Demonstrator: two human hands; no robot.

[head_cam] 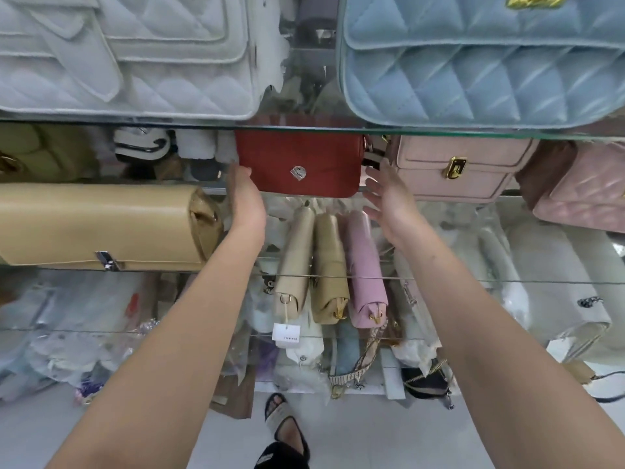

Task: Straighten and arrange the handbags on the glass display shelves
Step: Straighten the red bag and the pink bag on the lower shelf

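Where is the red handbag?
The red handbag sits mid-frame in the head view, between the left hand and right hand, left of the pink handbag.

looks bright and evenly lit, with soft diffuse light and no hard shadows. reads sharp around the red handbag (297,164). blurs and smears well below it, among plastic-wrapped stock (84,333). glares palely along the glass shelf edge (135,122) just above it. bows with wide-angle distortion far left and right of it.
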